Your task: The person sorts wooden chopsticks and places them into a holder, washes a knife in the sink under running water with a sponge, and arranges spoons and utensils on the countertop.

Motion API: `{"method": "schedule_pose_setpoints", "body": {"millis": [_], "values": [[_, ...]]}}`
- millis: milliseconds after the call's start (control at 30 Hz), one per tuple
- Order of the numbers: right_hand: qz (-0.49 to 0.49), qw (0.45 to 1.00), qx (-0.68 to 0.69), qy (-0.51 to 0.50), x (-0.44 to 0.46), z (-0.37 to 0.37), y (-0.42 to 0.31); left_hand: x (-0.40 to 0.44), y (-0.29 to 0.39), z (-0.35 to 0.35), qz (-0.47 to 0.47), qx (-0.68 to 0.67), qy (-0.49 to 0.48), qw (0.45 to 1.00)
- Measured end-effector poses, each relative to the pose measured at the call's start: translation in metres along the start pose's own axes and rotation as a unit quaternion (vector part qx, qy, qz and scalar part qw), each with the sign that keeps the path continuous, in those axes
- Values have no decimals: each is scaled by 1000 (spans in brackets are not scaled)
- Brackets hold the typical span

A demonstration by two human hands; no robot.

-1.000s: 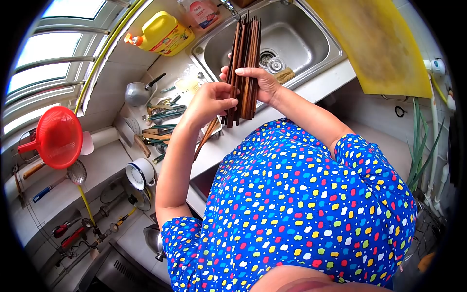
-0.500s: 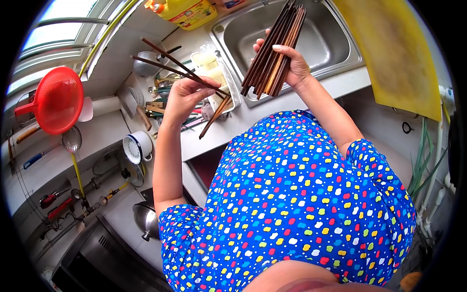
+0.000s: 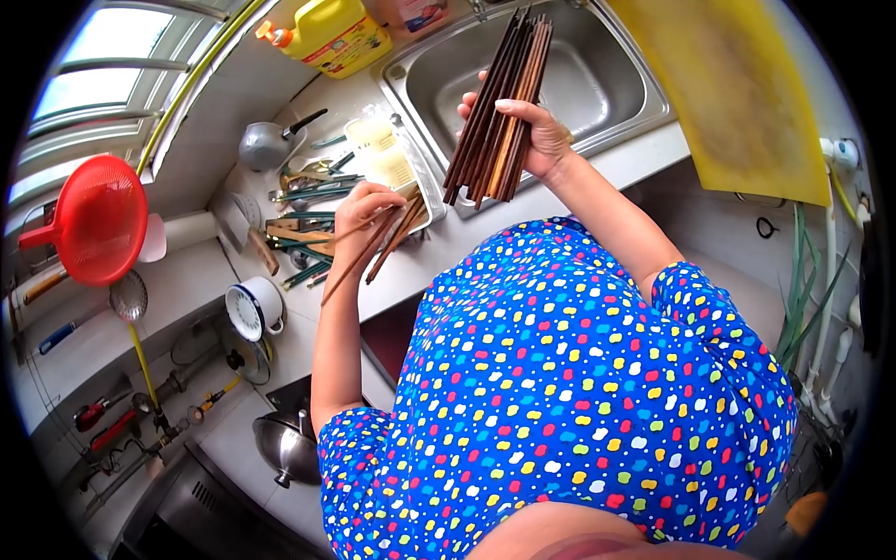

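On the far left, a red plastic strainer [image 3: 98, 219] hangs above a perforated metal skimmer [image 3: 128, 297]. To their right, a white enamel mug [image 3: 257, 310] with a blue rim stands on the counter, and lower down is a shiny steel lidded pot [image 3: 287, 446]. Towards the back corner sits a grey saucepan [image 3: 264, 147] with a black handle; nearer lie a cleaver [image 3: 239, 227] and a jumble of cutlery [image 3: 317, 195]. The person's left hand [image 3: 362, 213] is beside this jumble, its fingers pinching the ends of a few brown chopsticks [image 3: 360, 258], which slant down across the forearm. Just right of them, more loose chopsticks [image 3: 397, 238] lean on the edge of a pale plastic tray [image 3: 432, 211]. Behind stands a yellow jug [image 3: 343, 42] with an orange pump top. Further right, the right hand [image 3: 543, 140] grips a thick bundle of dark chopsticks [image 3: 504, 112], thumb across the front, held up over the near side of a stainless steel sink [image 3: 611, 135]. At far right are a stained yellow sheet [image 3: 737, 103] and long green stalks [image 3: 798, 280].
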State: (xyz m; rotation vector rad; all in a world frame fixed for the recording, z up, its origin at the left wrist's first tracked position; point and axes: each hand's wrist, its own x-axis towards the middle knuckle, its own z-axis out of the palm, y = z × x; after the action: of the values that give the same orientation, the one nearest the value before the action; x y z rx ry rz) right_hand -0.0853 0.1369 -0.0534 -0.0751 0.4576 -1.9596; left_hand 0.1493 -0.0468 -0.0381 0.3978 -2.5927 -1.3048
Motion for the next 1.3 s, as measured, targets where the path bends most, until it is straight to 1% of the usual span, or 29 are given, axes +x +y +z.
{"method": "schedule_pose_setpoints", "body": {"millis": [33, 133, 200, 300, 333, 400, 433, 467, 533, 600, 667, 733, 800, 867, 1000, 1067, 1133, 1300], "values": [[1, 1000, -1, 3, 0, 0, 0, 0, 2, -2, 7, 37, 2, 999], [-4, 1000, 1, -2, 0, -4, 1, 2, 7, -6, 7, 30, -4, 1000], [-9, 1000, 5, -9, 1, -5, 2, 3, 6, -12, 3, 52, -25, 998], [-8, 1000, 17, -20, 2, -7, 2, 11, 22, -27, -51, 45, -131, 989], [-9, 1000, 17, -20, 2, -7, 2, 14, 26, -31, -51, 45, -132, 989], [-9, 1000, 20, -20, 1, -6, 1, 18, 32, -39, 19, 117, -166, 979], [-10, 1000, 20, -20, 2, -6, 0, 20, 33, -44, 29, 158, -170, 972], [-11, 999, 27, -21, 2, -7, -1, 27, 33, -56, 78, 262, -127, 953], [-12, 999, 33, -24, 2, -6, -2, 36, 60, -59, 42, 288, -54, 955], [-9, 998, 53, -20, 2, -3, -4, 47, 88, -54, 47, 284, -55, 956], [-10, 998, 54, -16, 3, -1, -3, 53, 111, -39, 74, 220, -116, 966], [-14, 998, 54, -14, 4, 2, -3, 58, 132, -19, 136, 198, -143, 960], [-11, 997, 69, -22, 5, 6, -3, 61, 135, 2, 173, 215, -169, 946], [-16, 997, 65, -25, 6, 6, -2, 66, 132, 17, 214, 213, -157, 940], [-20, 998, 60, -31, 6, 7, -1, 71, 129, 30, 213, 220, -157, 939], [-19, 998, 54, -36, 4, 10, 0, 71, 126, 32, 187, 219, -160, 944], [-18, 998, 55, -34, 3, 11, -1, 72, 125, 31, 190, 209, -158, 946], [7, 996, 78, -52, 2, 12, -3, 70, 127, 26, 176, 183, -154, 955]]}}
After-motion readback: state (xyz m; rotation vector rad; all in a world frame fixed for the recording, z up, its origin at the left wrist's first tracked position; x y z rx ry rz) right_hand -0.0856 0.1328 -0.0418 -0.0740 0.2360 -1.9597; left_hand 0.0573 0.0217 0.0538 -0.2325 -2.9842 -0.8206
